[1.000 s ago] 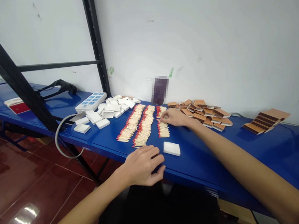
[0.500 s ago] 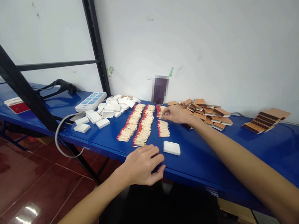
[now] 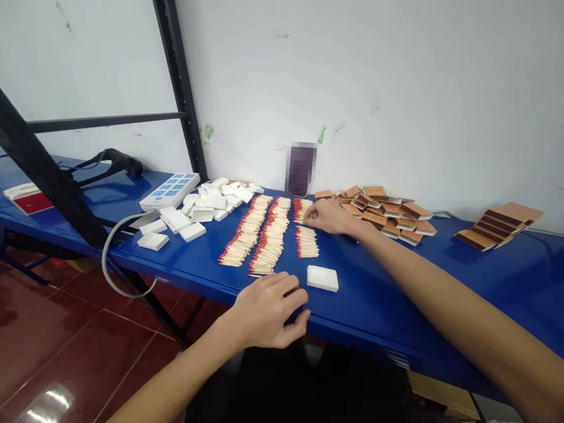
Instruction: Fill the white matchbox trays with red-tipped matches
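Observation:
Red-tipped matches (image 3: 270,236) lie in three rows on a blue table (image 3: 451,275). My right hand (image 3: 328,216) reaches to the far end of the rightmost row (image 3: 305,241), fingers pinched on a few matches there. My left hand (image 3: 268,310) rests at the table's front edge with fingers loosely curled, holding nothing I can see. A single white inner tray (image 3: 322,278) lies just right of my left hand, below the short row.
A pile of white trays (image 3: 200,209) and a white power strip (image 3: 170,191) with a cable sit left of the matches. Brown matchbox sleeves (image 3: 388,212) are heaped behind my right hand; more sleeves (image 3: 498,228) lie far right. A black rack post (image 3: 176,69) stands behind.
My right hand has shifted slightly back along the rightmost match row. The left hand stays put at the table's edge.

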A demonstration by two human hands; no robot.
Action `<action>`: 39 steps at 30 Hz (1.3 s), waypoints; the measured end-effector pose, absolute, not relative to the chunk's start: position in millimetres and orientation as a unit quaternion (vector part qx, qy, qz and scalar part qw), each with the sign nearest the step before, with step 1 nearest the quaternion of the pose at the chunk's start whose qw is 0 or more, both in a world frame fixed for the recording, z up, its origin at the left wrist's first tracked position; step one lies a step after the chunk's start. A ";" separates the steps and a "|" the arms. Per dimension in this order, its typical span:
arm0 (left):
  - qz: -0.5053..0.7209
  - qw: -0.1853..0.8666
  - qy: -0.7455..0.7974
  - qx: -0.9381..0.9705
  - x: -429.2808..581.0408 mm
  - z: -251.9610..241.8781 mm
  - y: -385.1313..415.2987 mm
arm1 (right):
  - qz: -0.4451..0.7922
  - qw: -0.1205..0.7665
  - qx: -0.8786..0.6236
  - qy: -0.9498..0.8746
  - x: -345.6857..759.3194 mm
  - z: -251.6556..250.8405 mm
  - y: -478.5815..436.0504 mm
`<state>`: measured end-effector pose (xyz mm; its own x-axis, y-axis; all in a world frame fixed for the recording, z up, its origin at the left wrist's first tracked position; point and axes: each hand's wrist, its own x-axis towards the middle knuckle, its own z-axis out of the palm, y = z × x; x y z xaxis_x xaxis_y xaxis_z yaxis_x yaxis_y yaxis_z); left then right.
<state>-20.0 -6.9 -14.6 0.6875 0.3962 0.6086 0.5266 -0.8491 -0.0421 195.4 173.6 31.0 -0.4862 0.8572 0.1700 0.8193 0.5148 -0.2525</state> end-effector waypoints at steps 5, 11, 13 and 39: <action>-0.300 0.107 -0.252 -0.914 -20.4 -14.8 -6.9 | 0.073 0.128 -0.483 -0.863 194.9 31.9 172.5; -0.308 0.108 -0.249 -0.912 -20.2 -14.5 -6.9 | 0.085 0.123 -0.491 -0.858 194.6 33.8 170.4; -0.309 0.108 -0.249 -0.912 -20.1 -14.8 -6.6 | 0.094 0.116 -0.492 -0.858 195.9 34.6 170.9; -0.306 0.110 -0.252 -0.911 -20.6 -17.0 -6.7 | 0.111 0.089 -0.463 -0.875 199.5 41.5 169.4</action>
